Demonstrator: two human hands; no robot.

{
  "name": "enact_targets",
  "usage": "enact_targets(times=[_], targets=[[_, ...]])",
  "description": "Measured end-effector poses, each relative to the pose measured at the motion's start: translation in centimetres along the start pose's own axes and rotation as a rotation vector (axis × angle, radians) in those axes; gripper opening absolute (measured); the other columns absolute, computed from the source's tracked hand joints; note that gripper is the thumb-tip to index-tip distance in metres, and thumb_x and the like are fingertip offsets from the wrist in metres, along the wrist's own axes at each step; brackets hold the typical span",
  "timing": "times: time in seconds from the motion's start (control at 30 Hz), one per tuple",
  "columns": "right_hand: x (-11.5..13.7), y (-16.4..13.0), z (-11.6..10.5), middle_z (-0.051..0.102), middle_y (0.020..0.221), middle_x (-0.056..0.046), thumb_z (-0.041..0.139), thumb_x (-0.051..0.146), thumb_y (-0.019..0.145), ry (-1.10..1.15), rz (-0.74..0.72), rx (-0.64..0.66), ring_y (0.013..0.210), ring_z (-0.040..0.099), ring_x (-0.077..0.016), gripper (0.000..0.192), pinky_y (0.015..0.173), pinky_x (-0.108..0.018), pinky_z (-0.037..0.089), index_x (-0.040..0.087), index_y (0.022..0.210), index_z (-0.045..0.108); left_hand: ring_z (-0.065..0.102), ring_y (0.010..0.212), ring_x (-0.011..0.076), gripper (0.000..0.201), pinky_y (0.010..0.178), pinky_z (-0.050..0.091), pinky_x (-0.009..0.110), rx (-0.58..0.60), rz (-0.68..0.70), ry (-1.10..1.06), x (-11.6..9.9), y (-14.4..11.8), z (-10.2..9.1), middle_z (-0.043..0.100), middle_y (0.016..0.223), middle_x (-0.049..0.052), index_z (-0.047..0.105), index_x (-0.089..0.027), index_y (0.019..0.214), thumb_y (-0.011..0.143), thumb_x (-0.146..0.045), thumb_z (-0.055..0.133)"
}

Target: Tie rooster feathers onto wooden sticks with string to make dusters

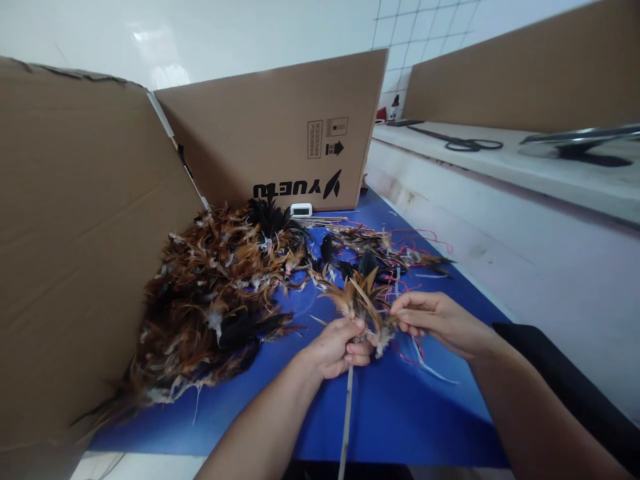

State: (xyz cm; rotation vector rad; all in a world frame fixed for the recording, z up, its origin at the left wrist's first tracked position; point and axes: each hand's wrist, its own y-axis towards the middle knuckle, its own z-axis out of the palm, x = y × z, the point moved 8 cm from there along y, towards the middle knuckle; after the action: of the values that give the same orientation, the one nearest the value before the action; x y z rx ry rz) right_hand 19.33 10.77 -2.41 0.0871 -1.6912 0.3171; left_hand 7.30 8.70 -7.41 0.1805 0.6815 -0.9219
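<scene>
- A thin stick (347, 413) runs up from the bottom edge of the view, its long axis nearly upright and leaning slightly right toward the top, where a tuft of brown feathers (361, 297) fans out above the blue mat (400, 413).
- The left hand (336, 348) is closed in a fist round the stick just below the tuft.
- The right hand (434, 317) sits just to the right, fingers curled and pinched on the feather ends at the tuft's right side; it lies nearer the feathers, the left nearer the stick.
- A large pile of feathers (215, 307) lies left of the hands against a cardboard wall (75, 253).
- Loose red thread (425, 235) trails behind; scissors (465, 143) rest well apart on the ledge.
</scene>
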Motion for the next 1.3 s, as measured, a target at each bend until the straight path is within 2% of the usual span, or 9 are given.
enact_targets(times=[0.17,0.37,0.5,0.6,0.67,0.77,0.87,1.07,1.3], targets=[[-0.9,0.6,-0.1,0.057,0.058,-0.001,0.067,0.035,0.07,0.049,-0.027,-0.059,0.05,0.047,-0.0077,0.021,0.046,-0.021,0.034,0.014,0.073,0.062,0.025,0.041,-0.0024,0.027,0.038,0.014,0.013,-0.042,-0.006,0.033,0.0,0.0,-0.1,0.055,0.076,0.007,0.05,-0.009,0.076,0.076,-0.034,0.061],[-1.9,0.9,-0.1,0.06,0.06,-0.001,0.066,0.035,0.069,0.062,-0.015,-0.115,0.05,0.048,-0.0086,0.021,0.045,-0.021,0.033,0.016,0.078,0.062,0.021,0.039,-0.0014,0.029,0.037,0.012,0.014,-0.09,-0.05,0.098,0.7,0.2,-0.6,0.045,0.059,-0.001,0.053,-0.006,0.078,0.076,-0.034,0.06],[-1.1,0.8,0.2,0.06,0.064,0.0,0.06,0.036,0.075,-0.055,-0.092,-0.147,0.053,0.05,-0.0101,0.02,0.047,-0.023,0.036,0.017,0.079,0.062,0.024,0.04,-0.0017,0.024,0.036,0.012,0.014,-0.089,-0.058,0.093,0.9,0.2,-0.5,0.052,0.072,0.004,0.051,-0.009,0.082,0.078,-0.032,0.058],[-0.4,0.7,0.5,0.059,0.063,0.0,0.056,0.034,0.076,-0.184,-0.154,-0.187,0.054,0.051,-0.0111,0.018,0.05,-0.024,0.04,0.017,0.078,0.062,0.024,0.04,-0.0015,0.022,0.037,0.012,0.012,-0.073,-0.072,0.054,1.0,0.2,-0.4,0.045,0.067,-0.001,0.047,-0.012,0.083,0.077,-0.03,0.059],[0.1,0.5,0.2,0.061,0.068,-0.001,0.056,0.034,0.077,-0.247,-0.213,-0.264,0.058,0.054,-0.0128,0.018,0.054,-0.025,0.043,0.018,0.082,0.062,0.023,0.041,-0.0015,0.023,0.037,0.012,0.012,-0.071,-0.058,0.035,0.8,0.2,-0.4,0.04,0.064,-0.004,0.043,-0.013,0.08,0.077,-0.029,0.06],[1.9,-1.0,-1.1,0.061,0.09,-0.005,0.057,0.035,0.076,-0.406,-0.403,-0.554,0.076,0.058,-0.0169,0.019,0.064,-0.028,0.046,0.02,0.086,0.062,0.022,0.042,-0.0017,0.026,0.038,0.012,0.012,-0.089,-0.008,0.031,0.1,0.2,-0.5,0.039,0.065,-0.004,0.039,-0.015,0.076,0.077,-0.031,0.06],[3.1,-2.6,-1.0,0.059,0.08,-0.003,0.056,0.036,0.077,-0.588,-0.498,-0.733,0.074,0.055,-0.0166,0.017,0.067,-0.029,0.043,0.02,0.073,0.062,0.022,0.043,-0.0014,0.029,0.038,0.012,0.012,-0.117,0.054,0.04,-0.6,0.1,-0.5,0.038,0.065,-0.004,0.037,-0.016,0.075,0.077,-0.033,0.06],[-0.3,0.0,3.1,0.05,0.055,0.003,0.056,0.046,0.075,-0.387,-0.184,-0.248,0.051,0.044,-0.0105,0.034,0.047,-0.024,0.033,0.018,0.057,0.053,0.023,0.043,-0.0005,0.033,0.038,0.014,0.013,-0.202,0.15,0.122,-1.7,-0.1,-0.5,0.034,0.058,-0.006,0.039,-0.015,0.071,0.075,-0.039,0.062],[-1.4,0.8,3.7,0.054,0.059,0.001,0.067,0.041,0.067,0.029,-0.126,-0.237,0.056,0.047,-0.0117,0.026,0.052,-0.025,0.036,0.017,0.065,0.056,0.022,0.043,-0.0008,0.031,0.038,0.013,0.013,-0.18,0.15,0.131,-1.7,-0.1,-0.2,0.036,0.062,-0.005,0.041,-0.013,0.072,0.076,-0.038,0.06]])
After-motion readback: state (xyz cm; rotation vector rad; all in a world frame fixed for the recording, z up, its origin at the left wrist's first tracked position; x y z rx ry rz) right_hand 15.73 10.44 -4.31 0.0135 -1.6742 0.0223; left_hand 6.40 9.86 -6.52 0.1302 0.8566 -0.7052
